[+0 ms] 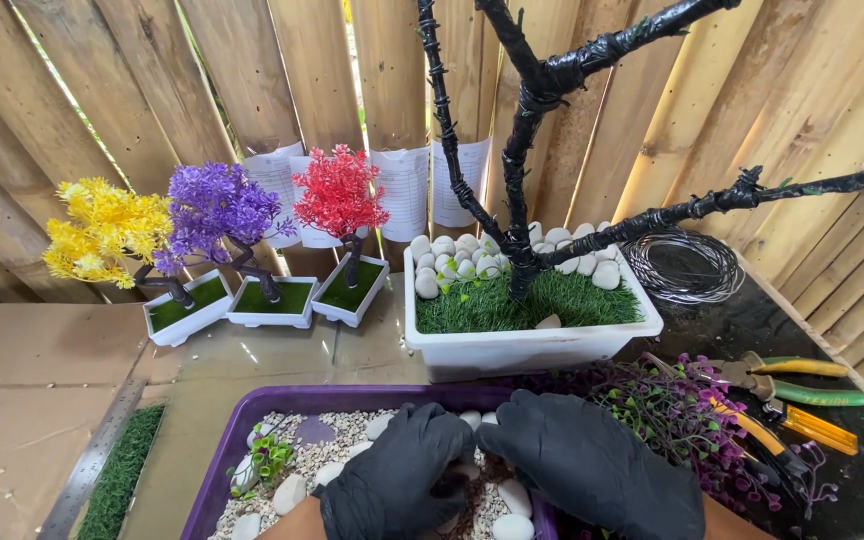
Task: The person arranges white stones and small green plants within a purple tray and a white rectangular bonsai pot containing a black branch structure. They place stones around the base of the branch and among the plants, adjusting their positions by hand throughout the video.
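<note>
Head view | my left hand (397, 485) and right hand (592, 465), both black-gloved, sit together inside purple tray (214, 470), fingers curled into its gravel and white stones (292, 492); what they pinch I cannot tell | white planter (512, 350) with bare black tree (527, 150) just behind the tray, within reach | pliers (802, 385) right of tray

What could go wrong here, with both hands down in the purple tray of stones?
1. The left hand and right hand dig close to the purple tray rim; gravel may spill over.
2. The bare branch juts out above the right hand; lifting that arm could snag it and tip the white planter.
3. Pliers lie near the right elbow.
</note>
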